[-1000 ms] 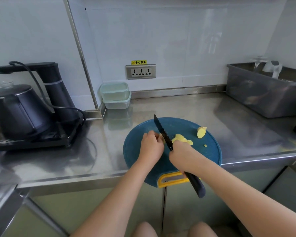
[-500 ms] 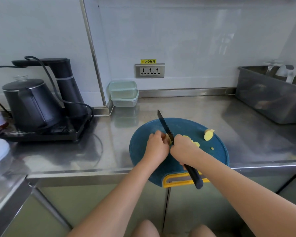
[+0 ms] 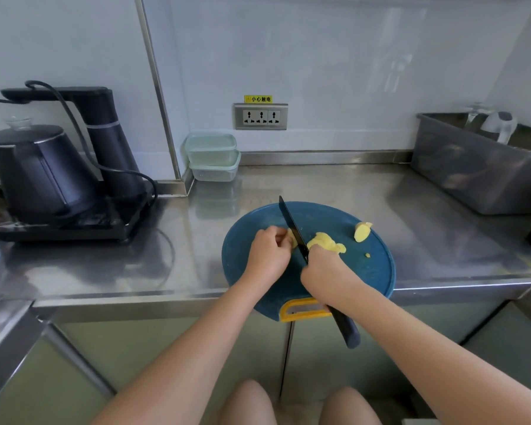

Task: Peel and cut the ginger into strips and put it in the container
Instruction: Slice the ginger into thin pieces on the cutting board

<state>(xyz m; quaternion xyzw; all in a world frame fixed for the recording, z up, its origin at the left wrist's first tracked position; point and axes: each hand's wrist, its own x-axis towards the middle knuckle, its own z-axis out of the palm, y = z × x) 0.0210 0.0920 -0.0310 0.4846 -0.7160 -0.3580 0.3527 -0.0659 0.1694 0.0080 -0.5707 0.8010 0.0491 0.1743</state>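
Slicing goes on at the blue board (image 3: 371,271), as far as I can read it from my end. The left hand (image 3: 269,254) has its fingers curled round the last stub of ginger (image 3: 291,236), pinning it to the board. The right hand (image 3: 325,271) is wrapped tight round the handle of the knife (image 3: 292,225), whose blade stands just against the stub's right face, tip pointing away toward the wall.

Half a second ago the two hands were pressed together and the cut pieces were mostly hidden. Now they sit slightly apart, and the pile of slices (image 3: 325,242) shows plainly just right of the blade, touching the right knuckles. I take it another slice has come off, so the stub is getting short and the left fingertips are close to the edge.

A separate chunk (image 3: 362,231) rests further right on the board, where it was before, and has yet to be sliced. So far I see rounds, not strips — the pile will need a second pass. The stacked containers (image 3: 213,157) wait at the back of the counter (image 3: 319,185), lids on, well apart from the board — nothing has gone in.
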